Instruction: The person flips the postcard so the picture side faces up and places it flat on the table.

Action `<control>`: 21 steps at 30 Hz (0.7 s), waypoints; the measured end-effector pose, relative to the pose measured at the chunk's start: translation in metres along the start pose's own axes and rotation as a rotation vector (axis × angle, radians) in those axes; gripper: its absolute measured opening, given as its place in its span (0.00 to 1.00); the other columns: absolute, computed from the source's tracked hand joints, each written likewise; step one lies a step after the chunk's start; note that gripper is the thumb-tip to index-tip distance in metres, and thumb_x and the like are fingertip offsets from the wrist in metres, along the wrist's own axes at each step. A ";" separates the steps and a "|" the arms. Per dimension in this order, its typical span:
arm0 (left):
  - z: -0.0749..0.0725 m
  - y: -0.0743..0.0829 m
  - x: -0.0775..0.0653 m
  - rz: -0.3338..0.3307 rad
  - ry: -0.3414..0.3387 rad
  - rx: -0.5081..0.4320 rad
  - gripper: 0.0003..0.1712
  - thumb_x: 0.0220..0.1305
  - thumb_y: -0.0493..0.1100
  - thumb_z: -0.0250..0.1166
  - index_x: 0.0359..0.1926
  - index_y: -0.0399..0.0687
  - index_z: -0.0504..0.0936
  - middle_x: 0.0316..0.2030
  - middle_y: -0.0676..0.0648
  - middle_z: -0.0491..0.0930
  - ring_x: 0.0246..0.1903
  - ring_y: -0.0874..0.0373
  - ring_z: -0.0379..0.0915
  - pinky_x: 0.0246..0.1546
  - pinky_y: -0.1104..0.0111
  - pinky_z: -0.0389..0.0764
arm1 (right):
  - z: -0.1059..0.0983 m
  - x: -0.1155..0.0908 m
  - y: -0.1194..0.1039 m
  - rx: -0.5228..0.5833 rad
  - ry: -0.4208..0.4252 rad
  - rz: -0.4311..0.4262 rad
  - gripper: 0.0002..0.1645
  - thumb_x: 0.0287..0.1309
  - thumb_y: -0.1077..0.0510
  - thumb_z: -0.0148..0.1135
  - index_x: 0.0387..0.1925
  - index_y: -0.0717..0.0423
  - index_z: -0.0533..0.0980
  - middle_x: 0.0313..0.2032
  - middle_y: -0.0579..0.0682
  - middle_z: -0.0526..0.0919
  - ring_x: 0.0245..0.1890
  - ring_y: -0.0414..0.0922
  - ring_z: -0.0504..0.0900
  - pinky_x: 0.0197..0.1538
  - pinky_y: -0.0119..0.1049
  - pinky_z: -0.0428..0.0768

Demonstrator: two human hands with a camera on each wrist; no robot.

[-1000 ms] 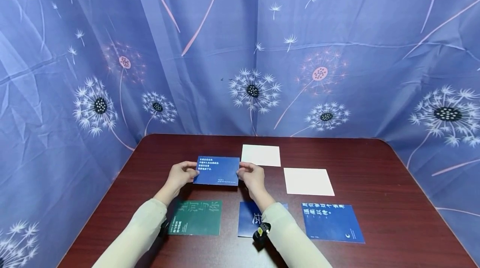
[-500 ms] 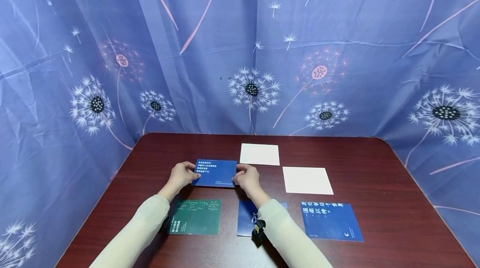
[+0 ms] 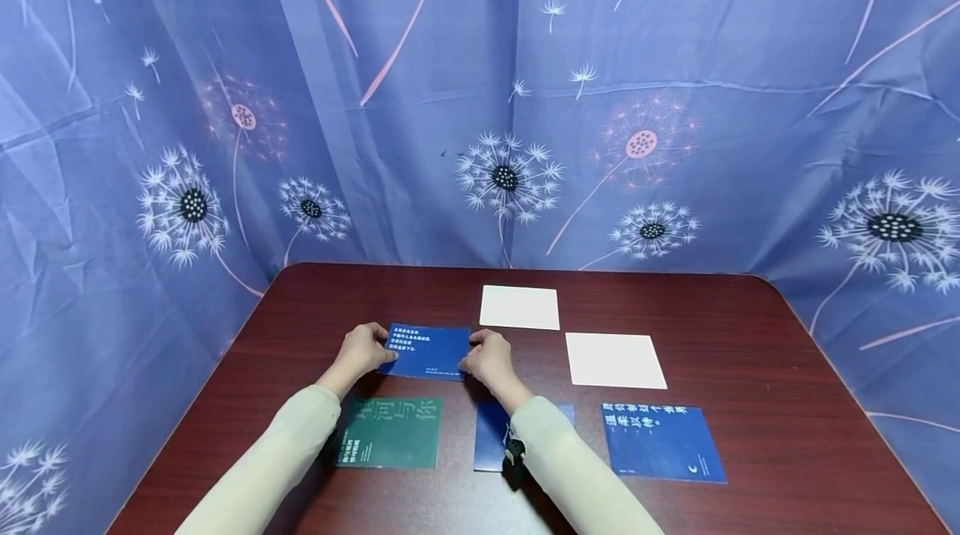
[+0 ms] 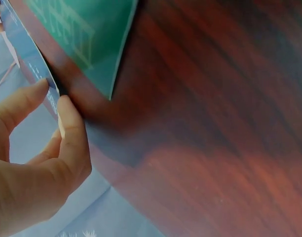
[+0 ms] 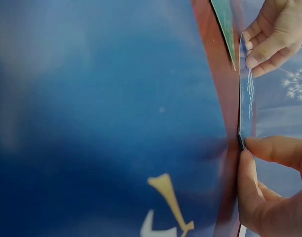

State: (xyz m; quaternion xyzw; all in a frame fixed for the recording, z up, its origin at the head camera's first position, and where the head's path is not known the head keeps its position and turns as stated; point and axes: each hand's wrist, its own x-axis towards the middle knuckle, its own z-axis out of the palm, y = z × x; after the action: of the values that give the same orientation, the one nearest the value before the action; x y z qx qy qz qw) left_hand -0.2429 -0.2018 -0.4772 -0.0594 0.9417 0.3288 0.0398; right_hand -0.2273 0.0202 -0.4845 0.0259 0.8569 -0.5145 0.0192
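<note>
Held blue card (image 3: pixel 429 353) with white lettering, left of centre on or just above a wooden table (image 3: pixel 787 368). Nearest the viewer, in pale sleeves (image 3: pixel 262 460), two arms reach past a row of three cards: a green card (image 3: pixel 401 435), a darker card (image 3: pixel 491 439) partly covered by the right arm, and a moon-marked card (image 3: pixel 663 445). Beyond, the left hand (image 3: pixel 362 356) pinches the held card's left edge between thumb and fingers; the right hand (image 3: pixel 489 364) pinches its right edge. Something so thin probably wants a light, even pinch, both hands moving alike so that it neither bows nor twists. Farther right lie a nearer white card (image 3: pixel 617 361) and a farther white card (image 3: pixel 519 307). The tabletop is dark reddish, with a soft shine in front. Behind it hangs a blue-violet curtain (image 3: pixel 375 143) printed with dandelions.
</note>
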 end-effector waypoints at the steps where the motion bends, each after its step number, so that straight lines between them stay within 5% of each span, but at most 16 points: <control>1: 0.000 0.000 0.000 -0.005 -0.003 0.003 0.21 0.50 0.35 0.74 0.45 0.30 0.78 0.30 0.41 0.79 0.28 0.53 0.74 0.28 0.63 0.77 | 0.000 0.000 -0.001 -0.018 -0.001 -0.008 0.27 0.36 0.75 0.69 0.46 0.71 0.77 0.19 0.48 0.80 0.17 0.37 0.72 0.30 0.33 0.79; 14: 0.000 0.002 -0.002 -0.061 -0.035 0.022 0.24 0.50 0.35 0.74 0.45 0.33 0.73 0.40 0.34 0.76 0.33 0.48 0.73 0.32 0.61 0.78 | 0.003 0.004 -0.003 -0.152 0.026 0.012 0.24 0.32 0.72 0.74 0.39 0.64 0.79 0.19 0.48 0.80 0.28 0.43 0.77 0.43 0.40 0.81; 21: 0.002 0.003 -0.004 -0.047 -0.031 0.024 0.26 0.52 0.35 0.72 0.49 0.31 0.69 0.41 0.32 0.76 0.37 0.46 0.72 0.40 0.57 0.78 | -0.007 0.002 -0.005 0.080 -0.097 0.112 0.25 0.40 0.75 0.69 0.46 0.71 0.75 0.27 0.59 0.85 0.27 0.50 0.85 0.35 0.38 0.84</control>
State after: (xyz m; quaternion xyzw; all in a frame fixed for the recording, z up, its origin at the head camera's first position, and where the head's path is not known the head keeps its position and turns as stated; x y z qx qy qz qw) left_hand -0.2393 -0.1974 -0.4765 -0.0760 0.9431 0.3175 0.0631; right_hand -0.2301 0.0242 -0.4773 0.0495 0.8309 -0.5472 0.0881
